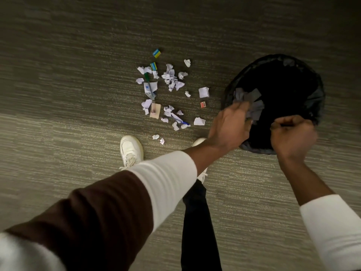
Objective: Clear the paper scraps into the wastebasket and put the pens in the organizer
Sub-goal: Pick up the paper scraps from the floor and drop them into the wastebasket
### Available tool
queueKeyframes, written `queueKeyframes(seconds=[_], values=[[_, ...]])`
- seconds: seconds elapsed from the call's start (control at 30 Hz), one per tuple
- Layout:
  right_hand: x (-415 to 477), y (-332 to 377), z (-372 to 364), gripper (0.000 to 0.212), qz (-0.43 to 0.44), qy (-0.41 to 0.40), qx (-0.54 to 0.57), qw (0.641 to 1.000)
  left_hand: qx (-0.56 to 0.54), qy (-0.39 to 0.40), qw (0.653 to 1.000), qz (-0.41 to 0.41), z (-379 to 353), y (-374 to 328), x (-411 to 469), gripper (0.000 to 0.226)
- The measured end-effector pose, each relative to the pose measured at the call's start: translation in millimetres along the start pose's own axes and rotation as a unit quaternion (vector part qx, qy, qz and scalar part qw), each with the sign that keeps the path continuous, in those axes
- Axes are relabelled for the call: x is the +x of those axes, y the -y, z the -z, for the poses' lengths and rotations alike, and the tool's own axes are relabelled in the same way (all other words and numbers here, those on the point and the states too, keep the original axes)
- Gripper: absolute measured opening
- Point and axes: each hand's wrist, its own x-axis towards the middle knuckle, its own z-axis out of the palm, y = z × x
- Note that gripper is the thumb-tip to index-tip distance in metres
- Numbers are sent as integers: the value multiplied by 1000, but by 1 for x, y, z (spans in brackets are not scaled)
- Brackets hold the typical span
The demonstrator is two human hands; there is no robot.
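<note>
The black mesh wastebasket [320, 90] stands on the carpet at the right, with a scrap or two inside. My left hand [230, 124] reaches over its left rim, and a bunch of paper scraps [251, 103] sticks out from the fingertips above the opening. My right hand [293, 133] is a closed fist over the near rim; nothing shows in it. Several crumpled white paper scraps [172, 79] lie scattered on the floor to the left of the basket. A green pen [147, 79] and a blue pen [179, 120] lie among them. No organizer is in view.
Two small blue-and-yellow boxes [156, 53] lie at the far side of the pile, a small red box [203, 104] near the basket, and a beige card [155, 111] in the middle. My white shoes [130, 149] stand just short of the scraps on grey carpet.
</note>
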Motion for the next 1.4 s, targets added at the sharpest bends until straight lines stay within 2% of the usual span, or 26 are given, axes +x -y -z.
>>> queueKeyframes(seconds=[0.07, 0.13, 0.23, 0.3, 0.37, 0.47, 0.57, 0.67, 0.73, 0.83, 0.97, 1.03, 1.13, 1.17, 1.27, 1.3, 1.4], values=[[-11, 5, -8, 13, 8, 24, 42, 999, 3, 14, 1000, 23, 7, 19, -14, 12], [-30, 15, -20, 10, 36, 54, 88, 994, 15, 27, 996, 88, 12, 46, -30, 4], [-64, 41, -45, 3, 101, 117, 145, 977, 62, 46, 981, 178, 18, 97, -56, 11], [-84, 60, -67, 3, 150, 168, 131, 965, 94, 64, 970, 213, 22, 134, -73, 12], [-98, 76, -94, 17, 159, 224, 80, 958, 127, 84, 957, 246, 26, 168, -87, 18], [-108, 89, -142, 52, 84, 302, 4, 950, 158, 120, 935, 293, 27, 216, -96, 26], [-106, 85, -196, 91, 31, 331, -75, 940, 173, 121, 923, 321, 20, 258, -95, 30], [-94, 70, -248, 112, -4, 333, -134, 933, 149, 93, 916, 361, 4, 300, -87, 58], [-84, 55, -280, 116, 31, 324, -197, 925, 132, 94, 913, 375, -10, 324, -78, 82], [-70, 33, -317, 101, 142, 289, -277, 905, 141, 82, 915, 368, -30, 352, -66, 105], [-53, 17, -344, 79, 154, 273, -263, 912, 192, 76, 915, 346, -58, 371, -62, 114], [-48, 14, -352, 81, 148, 268, -248, 919, 211, 73, 914, 337, -73, 375, -64, 100], [-46, 14, -361, 92, 87, 274, -212, 934, 215, 49, 919, 327, -88, 379, -67, 69], [-45, 14, -362, 85, 78, 266, -212, 937, 205, 47, 923, 324, -90, 380, -68, 60], [-47, 16, -365, 39, 100, 235, -216, 942, 169, 49, 936, 306, -90, 381, -73, 36], [-50, 17, -365, 29, 104, 228, -220, 943, 161, 45, 938, 304, -87, 380, -73, 32], [-58, 21, -363, 22, 78, 229, -244, 939, 119, 26, 939, 322, -73, 372, -72, 20]])
